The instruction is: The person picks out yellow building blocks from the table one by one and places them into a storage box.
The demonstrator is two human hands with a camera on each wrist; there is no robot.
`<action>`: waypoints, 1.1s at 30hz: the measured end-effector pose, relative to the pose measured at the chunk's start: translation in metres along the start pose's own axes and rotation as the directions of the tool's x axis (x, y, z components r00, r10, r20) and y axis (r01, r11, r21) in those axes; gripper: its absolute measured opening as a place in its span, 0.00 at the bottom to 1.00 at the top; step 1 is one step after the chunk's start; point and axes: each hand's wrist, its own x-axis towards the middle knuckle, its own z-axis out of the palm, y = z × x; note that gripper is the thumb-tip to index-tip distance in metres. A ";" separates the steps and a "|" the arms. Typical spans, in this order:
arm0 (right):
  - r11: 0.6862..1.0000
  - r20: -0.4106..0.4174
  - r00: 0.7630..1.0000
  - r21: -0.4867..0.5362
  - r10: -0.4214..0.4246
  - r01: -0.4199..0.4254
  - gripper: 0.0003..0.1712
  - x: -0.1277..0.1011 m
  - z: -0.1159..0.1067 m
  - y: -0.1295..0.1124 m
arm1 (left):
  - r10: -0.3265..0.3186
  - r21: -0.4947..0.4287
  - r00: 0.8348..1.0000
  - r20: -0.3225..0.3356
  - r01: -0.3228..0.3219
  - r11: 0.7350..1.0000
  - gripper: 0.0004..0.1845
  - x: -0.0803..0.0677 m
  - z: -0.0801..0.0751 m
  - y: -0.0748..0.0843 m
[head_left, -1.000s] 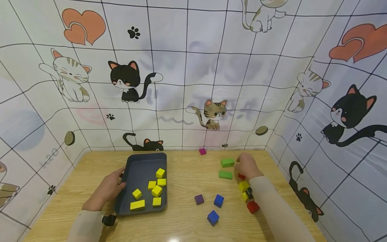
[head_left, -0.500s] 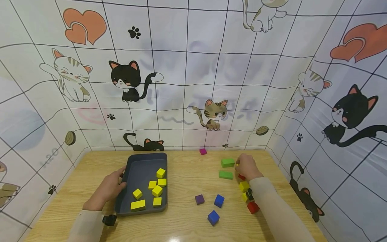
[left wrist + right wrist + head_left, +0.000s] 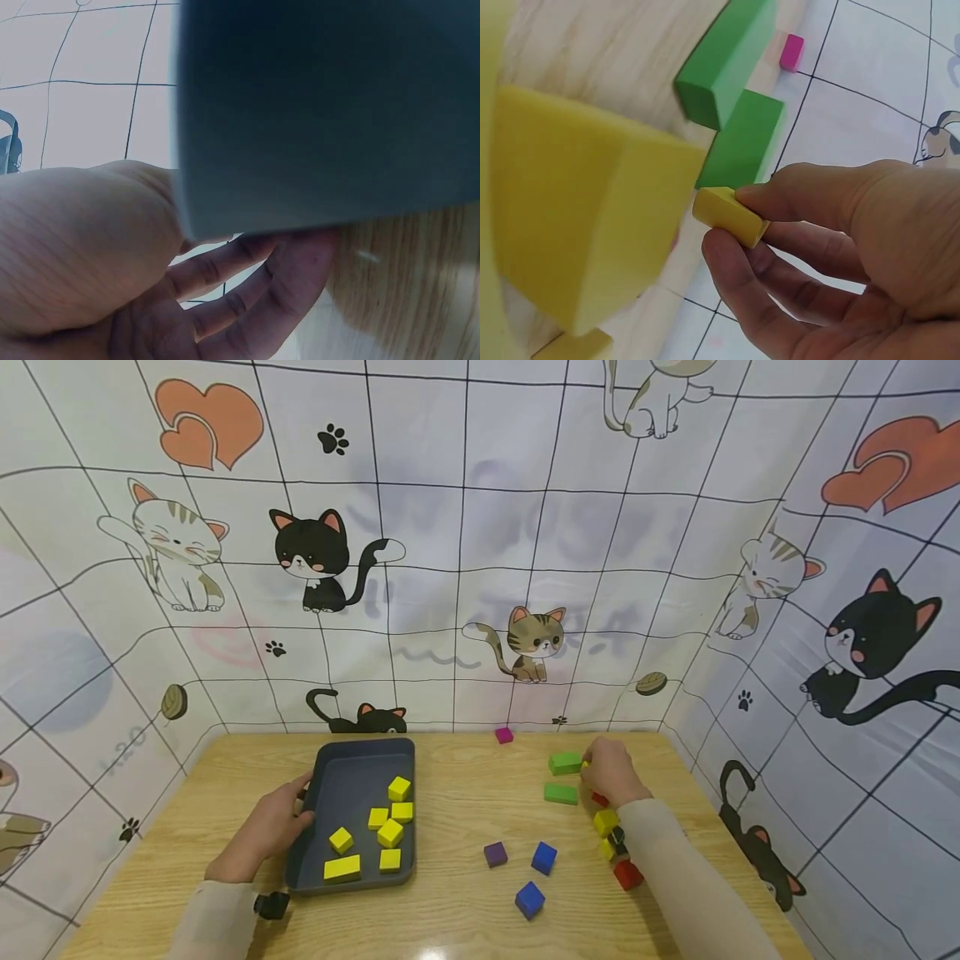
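My left hand [image 3: 264,827] grips the left side of a dark grey tray [image 3: 341,785], thumb over the rim. In the left wrist view the fingers [image 3: 255,300] curl under the tray's wall [image 3: 315,135]. Several yellow blocks [image 3: 389,834] lie in the tray, mostly along its right side. At the back right, my right hand [image 3: 613,774] pinches a small yellow block [image 3: 731,216] between thumb and fingertips. Two green blocks [image 3: 565,764] lie just left of that hand. Below its wrist are more yellow blocks [image 3: 604,822] and a red block [image 3: 627,874], partly hidden by the sleeve.
Two blue blocks [image 3: 529,900] and a purple block [image 3: 495,854] lie on the wooden table [image 3: 457,793], right of the tray. A magenta block [image 3: 504,736] sits at the back edge. A cat-patterned cloth wall [image 3: 420,593] stands behind and at both sides.
My right hand has shifted very slightly, and a bit of the yellow block now shows at its fingertips. The left hand and tray stay in place.
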 end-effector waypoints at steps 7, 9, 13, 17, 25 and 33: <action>0.999 -0.031 0.999 -0.015 -0.033 0.033 0.19 -0.004 0.001 -0.020 | 0.011 0.004 1.000 -0.004 -0.011 1.000 0.43 -0.001 0.001 -0.001; 0.999 -0.030 0.999 -0.007 -0.045 0.045 0.19 -0.005 0.002 -0.031 | 0.013 0.005 1.000 -0.002 -0.013 1.000 0.43 -0.001 0.000 -0.001; 0.993 -0.047 0.992 -0.014 -0.115 0.114 0.16 -0.008 0.007 -0.057 | 0.009 0.001 1.000 0.003 -0.009 1.000 0.43 -0.001 0.000 0.000; 0.976 -0.063 0.975 -0.045 -0.215 0.212 0.14 -0.015 0.012 -0.086 | 0.004 0.001 1.000 0.004 -0.004 1.000 0.42 -0.001 0.000 0.001; 0.930 -0.065 0.928 -0.001 -0.368 0.369 0.11 -0.030 0.029 -0.142 | 0.029 0.017 1.000 -0.005 -0.029 0.999 0.42 0.001 0.001 0.000; 0.864 0.005 0.864 0.021 -0.504 0.504 0.13 -0.045 0.048 -0.193 | 0.029 0.030 1.000 -0.003 -0.029 0.999 0.42 0.000 0.000 -0.003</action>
